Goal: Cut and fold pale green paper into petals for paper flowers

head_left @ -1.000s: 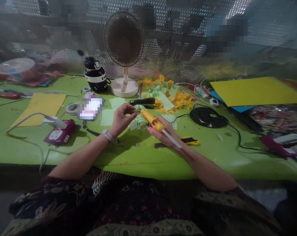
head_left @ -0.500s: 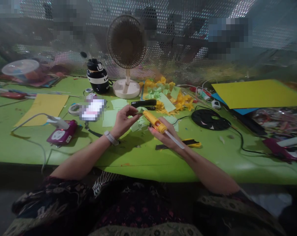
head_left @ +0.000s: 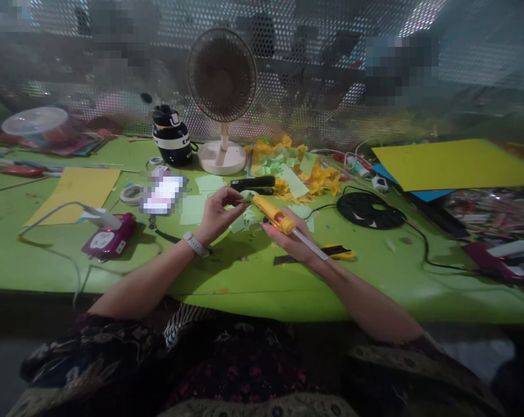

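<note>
My right hand (head_left: 293,236) is wrapped round a yellow hot glue gun (head_left: 271,213), with a clear glue stick (head_left: 309,243) jutting from its rear. The gun's nozzle end points at a small light-green paper piece (head_left: 248,196), which my left hand (head_left: 220,213) pinches between thumb and fingers. The nozzle and the paper meet or nearly meet; I cannot tell which. Under and behind my hands lie pale green paper cuttings (head_left: 193,209). A black stapler (head_left: 253,183) rests just beyond my left fingertips. Below my right hand is a yellow and black box cutter (head_left: 337,252).
Orange paper flowers (head_left: 326,176) are heaped with green paper pieces behind the stapler. A white fan (head_left: 222,157) and a black bottle (head_left: 172,142) stand at the back. Purple power adapters (head_left: 113,236) with cables, a lit phone (head_left: 162,194) and a black disc (head_left: 370,209) lie around the green table.
Both hands, the glue gun and the paper piece hold almost the same position. The whole view has shifted very slightly.
</note>
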A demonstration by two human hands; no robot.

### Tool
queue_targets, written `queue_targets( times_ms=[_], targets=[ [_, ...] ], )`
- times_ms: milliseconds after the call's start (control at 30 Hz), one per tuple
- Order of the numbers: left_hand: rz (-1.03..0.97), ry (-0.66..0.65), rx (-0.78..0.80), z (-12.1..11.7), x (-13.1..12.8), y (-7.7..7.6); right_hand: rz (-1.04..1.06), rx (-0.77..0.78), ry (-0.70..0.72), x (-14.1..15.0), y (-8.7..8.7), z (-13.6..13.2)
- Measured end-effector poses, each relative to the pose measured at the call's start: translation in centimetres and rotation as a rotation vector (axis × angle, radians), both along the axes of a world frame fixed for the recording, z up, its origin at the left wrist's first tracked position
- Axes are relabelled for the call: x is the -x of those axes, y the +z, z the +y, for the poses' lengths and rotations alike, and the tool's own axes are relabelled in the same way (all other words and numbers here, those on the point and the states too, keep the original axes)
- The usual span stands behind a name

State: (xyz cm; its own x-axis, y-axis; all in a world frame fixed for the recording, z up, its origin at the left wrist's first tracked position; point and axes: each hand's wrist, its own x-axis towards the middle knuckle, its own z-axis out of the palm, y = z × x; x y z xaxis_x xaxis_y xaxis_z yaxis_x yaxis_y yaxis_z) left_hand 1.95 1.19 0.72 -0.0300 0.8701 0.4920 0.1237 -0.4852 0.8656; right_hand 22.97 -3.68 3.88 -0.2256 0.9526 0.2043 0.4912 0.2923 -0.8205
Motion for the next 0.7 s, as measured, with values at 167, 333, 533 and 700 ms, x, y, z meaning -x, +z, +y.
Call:
queue_targets(
  times_ms=[167, 333, 533, 700],
  targets=[
    [0.003, 0.007, -0.022, 0.10, -0.04, -0.21, 0.010, -0.001, -0.020, -0.04, -0.56, 0.18],
    [0.005, 0.002, -0.026, 0.12, 0.02, -0.29, 0.011, -0.010, -0.028, 0.00, -0.55, 0.14],
    [0.008, 0.006, -0.038, 0.05, 0.04, -0.19, 0.018, -0.004, -0.030, 0.13, -0.28, 0.00],
    [0.001, 0.011, -0.040, 0.04, 0.05, -0.17, 0.004, 0.014, -0.034, 0.21, -0.08, -0.08]
  ],
)
